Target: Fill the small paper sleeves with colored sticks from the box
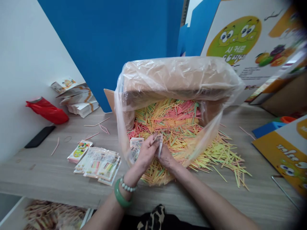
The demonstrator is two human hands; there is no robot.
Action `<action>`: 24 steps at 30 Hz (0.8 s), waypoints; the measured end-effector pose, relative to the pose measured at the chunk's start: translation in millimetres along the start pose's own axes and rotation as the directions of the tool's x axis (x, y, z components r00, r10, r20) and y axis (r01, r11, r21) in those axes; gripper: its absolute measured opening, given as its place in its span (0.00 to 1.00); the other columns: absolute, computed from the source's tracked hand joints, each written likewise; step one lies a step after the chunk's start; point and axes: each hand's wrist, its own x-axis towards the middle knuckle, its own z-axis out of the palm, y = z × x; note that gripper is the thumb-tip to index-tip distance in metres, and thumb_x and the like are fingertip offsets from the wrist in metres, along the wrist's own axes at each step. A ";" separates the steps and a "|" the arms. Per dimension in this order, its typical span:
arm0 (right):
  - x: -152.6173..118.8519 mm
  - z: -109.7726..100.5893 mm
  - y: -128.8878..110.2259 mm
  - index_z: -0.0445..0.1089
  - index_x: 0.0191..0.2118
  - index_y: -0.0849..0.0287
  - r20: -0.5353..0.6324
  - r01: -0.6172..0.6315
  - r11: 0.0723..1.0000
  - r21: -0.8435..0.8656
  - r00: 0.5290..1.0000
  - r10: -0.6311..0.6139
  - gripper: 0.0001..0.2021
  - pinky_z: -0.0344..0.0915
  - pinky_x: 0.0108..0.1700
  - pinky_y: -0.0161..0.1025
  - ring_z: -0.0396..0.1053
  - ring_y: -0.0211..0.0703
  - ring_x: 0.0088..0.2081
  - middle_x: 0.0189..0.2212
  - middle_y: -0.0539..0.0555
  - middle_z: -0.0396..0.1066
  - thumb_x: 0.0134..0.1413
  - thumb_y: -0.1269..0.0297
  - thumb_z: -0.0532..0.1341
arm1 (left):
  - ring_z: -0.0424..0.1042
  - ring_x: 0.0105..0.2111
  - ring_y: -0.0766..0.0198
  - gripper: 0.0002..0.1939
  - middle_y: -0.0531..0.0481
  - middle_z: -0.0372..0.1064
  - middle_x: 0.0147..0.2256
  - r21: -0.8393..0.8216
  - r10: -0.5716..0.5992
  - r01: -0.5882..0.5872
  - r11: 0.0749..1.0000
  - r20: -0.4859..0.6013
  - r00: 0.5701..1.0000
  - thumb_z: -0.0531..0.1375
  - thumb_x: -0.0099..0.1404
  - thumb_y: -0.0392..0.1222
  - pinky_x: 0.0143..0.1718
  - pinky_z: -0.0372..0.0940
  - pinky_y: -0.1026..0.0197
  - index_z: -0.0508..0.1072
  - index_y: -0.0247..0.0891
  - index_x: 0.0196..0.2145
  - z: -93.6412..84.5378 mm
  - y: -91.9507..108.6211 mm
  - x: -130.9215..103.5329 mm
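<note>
Both hands meet over a plastic-lined carton (175,73) lying open towards me, full of thin coloured sticks (182,127). My left hand (146,149), with bracelets at its wrist, is closed round a small printed packet (158,143). My right hand (165,156) is closed at the packet's right side; its fingertips are partly hidden. More printed packets (136,145) lie just left of my left hand, on the sticks inside the liner.
On the left stand filled packets (100,164), a card stack (80,150), a red bag (48,110), a black phone (40,136) and stacked cartons (81,99). Loose sticks spill right (230,156). Printed boxes (285,150) stand right; a bin of packets (52,214) is below left.
</note>
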 end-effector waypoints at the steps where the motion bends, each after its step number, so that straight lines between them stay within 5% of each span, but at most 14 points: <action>1: -0.1 -0.7 -1.4 0.75 0.36 0.53 -0.033 0.024 1.000 0.010 0.999 -0.024 0.11 0.70 0.44 0.46 0.72 0.51 0.36 0.32 0.55 0.76 0.55 0.54 0.59 | 0.70 0.58 0.50 0.09 0.43 0.78 0.50 0.028 0.051 -0.051 0.998 -0.011 0.999 0.64 0.64 0.42 0.65 0.58 0.45 0.80 0.40 0.41 -2.6 1.6 -1.8; 4: 1.1 -1.0 -3.5 0.75 0.35 0.53 -0.096 0.077 0.997 0.008 0.993 -0.076 0.12 0.69 0.47 0.48 0.72 0.52 0.39 0.37 0.56 0.78 0.56 0.53 0.58 | 0.67 0.61 0.51 0.10 0.44 0.75 0.55 0.213 0.216 -0.212 0.954 0.003 0.976 0.63 0.64 0.40 0.69 0.52 0.48 0.81 0.43 0.43 -6.7 1.1 -6.0; 8: 1.1 1.0 -1.5 0.71 0.25 0.54 -0.053 0.011 1.000 0.014 0.999 -0.010 0.13 0.68 0.39 0.44 0.69 0.48 0.32 0.27 0.53 0.75 0.55 0.56 0.56 | 0.71 0.56 0.48 0.17 0.44 0.77 0.51 0.358 0.164 -0.149 0.922 -0.013 0.986 0.62 0.64 0.38 0.64 0.58 0.47 0.79 0.44 0.51 -3.5 -9.6 -2.3; 14: -4.7 -4.0 -2.9 0.71 0.26 0.55 -0.028 -0.008 0.997 -0.071 1.000 0.006 0.09 0.64 0.35 0.39 0.68 0.45 0.29 0.24 0.50 0.71 0.52 0.58 0.60 | 0.74 0.51 0.51 0.13 0.46 0.79 0.47 0.151 0.090 -0.093 0.984 0.029 0.996 0.59 0.66 0.39 0.59 0.65 0.50 0.81 0.43 0.45 -8.3 -4.4 -0.6; 19: -4.2 -2.8 -3.1 0.72 0.35 0.54 -0.135 0.051 0.999 -0.017 0.989 -0.053 0.11 0.67 0.43 0.44 0.71 0.48 0.35 0.32 0.53 0.76 0.58 0.56 0.55 | 0.66 0.63 0.50 0.13 0.47 0.77 0.54 0.334 0.264 -0.249 0.909 0.001 0.965 0.63 0.63 0.36 0.72 0.41 0.46 0.81 0.48 0.43 -13.1 -0.9 -7.5; 24: 0.4 1.7 -0.5 0.73 0.35 0.54 -0.082 0.032 0.999 0.043 0.996 -0.029 0.10 0.68 0.46 0.46 0.71 0.51 0.39 0.36 0.56 0.77 0.54 0.56 0.58 | 0.73 0.51 0.50 0.13 0.48 0.79 0.43 0.296 0.198 -0.183 0.937 -0.018 0.980 0.62 0.61 0.32 0.66 0.53 0.49 0.82 0.49 0.39 -3.9 -9.0 -6.9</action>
